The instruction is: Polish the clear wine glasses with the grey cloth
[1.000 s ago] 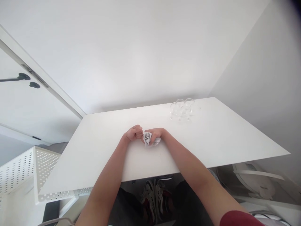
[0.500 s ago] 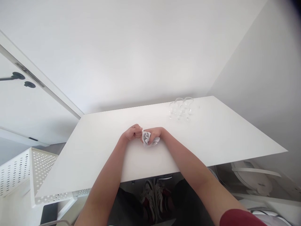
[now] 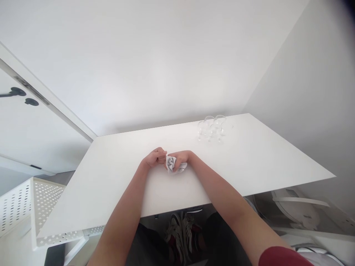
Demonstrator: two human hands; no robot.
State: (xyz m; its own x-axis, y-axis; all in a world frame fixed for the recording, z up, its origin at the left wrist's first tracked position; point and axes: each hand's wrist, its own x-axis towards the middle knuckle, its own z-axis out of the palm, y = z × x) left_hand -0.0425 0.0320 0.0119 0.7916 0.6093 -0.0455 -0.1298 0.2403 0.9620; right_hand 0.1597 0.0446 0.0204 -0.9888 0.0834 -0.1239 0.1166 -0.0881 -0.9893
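Note:
Above the middle of the white table [image 3: 116,177], my right hand [image 3: 181,156] is closed round a crumpled white-grey cloth [image 3: 171,164]. Folds of the cloth bunch up on the side facing the other hand. My left hand [image 3: 156,157] is a closed fist just left of the cloth, its fingertips against or very near it. What those fingers hold, if anything, is hidden. Several clear glasses [image 3: 211,127] stand close together towards the back right of the table, faint against the white top.
A white wall rises behind the table, and a white door with a black handle [image 3: 17,91] is at the left. Below the left edge sits a white perforated rack [image 3: 47,203] with a black flat object [image 3: 54,255] near it. Shoes [image 3: 177,231] show under the front edge.
The whole view has shifted a little. Both hands keep nearly the same pose, and the cloth stays in my right hand.

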